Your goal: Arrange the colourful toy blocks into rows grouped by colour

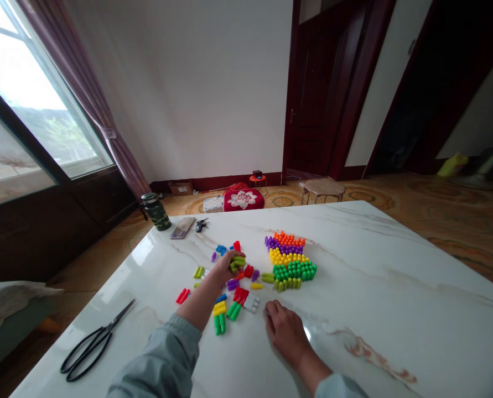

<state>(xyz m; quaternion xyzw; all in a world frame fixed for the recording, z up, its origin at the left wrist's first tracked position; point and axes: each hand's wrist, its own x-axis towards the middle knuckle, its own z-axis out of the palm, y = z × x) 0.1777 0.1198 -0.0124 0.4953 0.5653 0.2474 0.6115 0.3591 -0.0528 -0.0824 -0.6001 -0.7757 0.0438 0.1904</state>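
Observation:
My left hand (228, 264) is closed around several olive-green plastic pegs (237, 263), above a loose scatter of coloured pegs. Around it lie red pegs (240, 295), white pegs (252, 303), green pegs (219, 324) and blue pegs (221, 250). My right hand (285, 330) rests on the table with its fingers curled; what they hold, if anything, is hidden. Beyond it, round-topped pegs stand in colour blocks: orange pegs (290, 240), purple pegs (283, 247), yellow pegs (285, 257), green pegs (296, 271). A short olive-green row (287, 284) is nearest me.
Black-handled scissors (97, 342) lie on the white marbled table (374, 265) at the left. A camouflage flask (155, 211), a phone (182, 228) and keys (202, 224) are near the far left corner. Stools (323, 188) stand beyond the far edge.

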